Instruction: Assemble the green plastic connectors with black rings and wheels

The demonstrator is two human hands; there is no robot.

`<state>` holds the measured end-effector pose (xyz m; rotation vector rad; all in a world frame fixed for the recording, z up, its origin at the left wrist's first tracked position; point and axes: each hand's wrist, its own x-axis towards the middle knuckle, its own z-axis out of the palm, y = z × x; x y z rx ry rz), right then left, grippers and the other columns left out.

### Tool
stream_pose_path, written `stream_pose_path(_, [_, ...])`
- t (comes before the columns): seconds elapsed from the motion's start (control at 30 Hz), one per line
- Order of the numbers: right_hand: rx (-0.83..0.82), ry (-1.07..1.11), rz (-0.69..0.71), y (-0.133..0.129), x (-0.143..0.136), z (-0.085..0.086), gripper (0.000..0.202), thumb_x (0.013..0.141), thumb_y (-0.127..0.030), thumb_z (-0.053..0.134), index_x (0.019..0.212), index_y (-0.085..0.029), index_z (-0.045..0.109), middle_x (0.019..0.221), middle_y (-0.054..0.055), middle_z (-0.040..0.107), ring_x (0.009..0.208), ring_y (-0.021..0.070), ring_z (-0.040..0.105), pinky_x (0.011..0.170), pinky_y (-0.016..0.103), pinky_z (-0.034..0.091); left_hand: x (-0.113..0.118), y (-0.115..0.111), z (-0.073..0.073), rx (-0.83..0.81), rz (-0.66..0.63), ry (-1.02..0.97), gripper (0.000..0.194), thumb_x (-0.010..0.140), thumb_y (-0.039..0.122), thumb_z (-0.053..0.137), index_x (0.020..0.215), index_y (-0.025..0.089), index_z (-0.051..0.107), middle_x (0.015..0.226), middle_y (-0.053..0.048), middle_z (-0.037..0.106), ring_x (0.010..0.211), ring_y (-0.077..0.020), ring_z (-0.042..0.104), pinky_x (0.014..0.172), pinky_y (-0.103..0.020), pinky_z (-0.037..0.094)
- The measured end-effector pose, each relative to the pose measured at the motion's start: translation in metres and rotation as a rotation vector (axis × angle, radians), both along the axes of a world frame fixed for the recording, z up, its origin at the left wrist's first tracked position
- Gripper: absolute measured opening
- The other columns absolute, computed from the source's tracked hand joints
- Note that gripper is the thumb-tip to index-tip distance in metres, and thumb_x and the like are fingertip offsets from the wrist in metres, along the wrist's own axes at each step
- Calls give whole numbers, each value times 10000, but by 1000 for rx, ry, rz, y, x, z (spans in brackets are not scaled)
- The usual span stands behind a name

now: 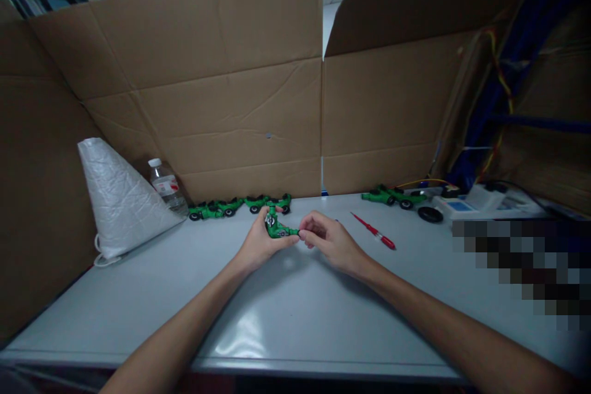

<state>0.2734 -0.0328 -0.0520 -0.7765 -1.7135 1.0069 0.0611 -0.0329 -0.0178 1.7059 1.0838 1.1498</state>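
Just above the middle of the white table, my left hand point(259, 243) grips a green toy part point(277, 229) with black-and-white round markings. The part is bent, with one arm pointing up and the other pointing right. At its right tip, the thumb and fingers of my right hand point(323, 235) are pinched together; what they hold there is too small to make out. A red screwdriver point(373, 231) lies to the right of my right hand. Behind my left hand, several green toy pieces with black wheels point(226, 207) stand in a row.
At the back left are a silvery white bag point(122, 197) and a plastic bottle point(167, 187). Another green wheeled toy point(392, 196), a black ring point(430, 215) and a white power strip point(494, 204) with cables lie at the back right. Cardboard walls point(240, 104) surround the table point(323, 326).
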Motion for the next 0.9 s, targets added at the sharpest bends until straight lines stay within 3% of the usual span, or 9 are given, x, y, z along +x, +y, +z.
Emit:
stream_pose_path(0.27, [-87, 132, 102, -2, -2, 3, 336, 929, -527, 732, 956, -213, 614, 782, -17, 632, 690, 153, 603, 670, 302, 513, 0, 1, -3, -14, 22, -21, 650, 649, 425, 973, 1105, 207, 564, 829, 11, 654, 730, -163, 611, 726, -272, 456])
stream_pose_path(0.43, [-72, 127, 103, 0, -1, 5, 305, 935, -499, 722, 937, -213, 614, 778, -11, 633, 693, 158, 605, 676, 306, 514, 1, -1, -1, -34, 37, -57, 634, 623, 417, 983, 1058, 202, 575, 800, 27, 615, 706, -145, 566, 690, -255, 416])
stream_pose_path(0.53, [20, 44, 15, -2, 1, 6, 221, 979, -439, 661, 975, -220, 629, 812, -2, 640, 725, 167, 614, 686, 305, 512, 1, -1, 1, -43, 60, -76, 626, 607, 412, 990, 1033, 198, 584, 782, 39, 585, 682, -130, 531, 671, -247, 392])
stream_pose_path(0.67, [292, -178, -141, -10, 6, 9, 173, 1046, -320, 564, 1158, -235, 665, 1013, 55, 682, 897, 207, 655, 830, 360, 537, -1, 1, 0, -1, 74, -84, 609, 622, 413, 983, 1022, 198, 577, 804, 38, 572, 714, -137, 540, 689, -251, 399])
stream_pose_path(0.77, [480, -285, -145, -14, 9, 13, 234, 1053, -304, 592, 1268, -247, 665, 1152, 92, 671, 1020, 238, 659, 933, 395, 537, -2, 3, -1, 22, 72, -75, 597, 637, 420, 974, 1013, 202, 564, 839, 29, 581, 730, -143, 546, 703, -259, 414])
stream_pose_path(0.9, [578, -389, -148, -12, 10, 14, 231, 1085, -299, 552, 1262, -264, 697, 1163, 107, 699, 1098, 270, 653, 980, 426, 529, -1, 4, -3, 57, 75, -47, 583, 640, 413, 971, 986, 198, 554, 858, 28, 561, 730, -132, 513, 701, -255, 404])
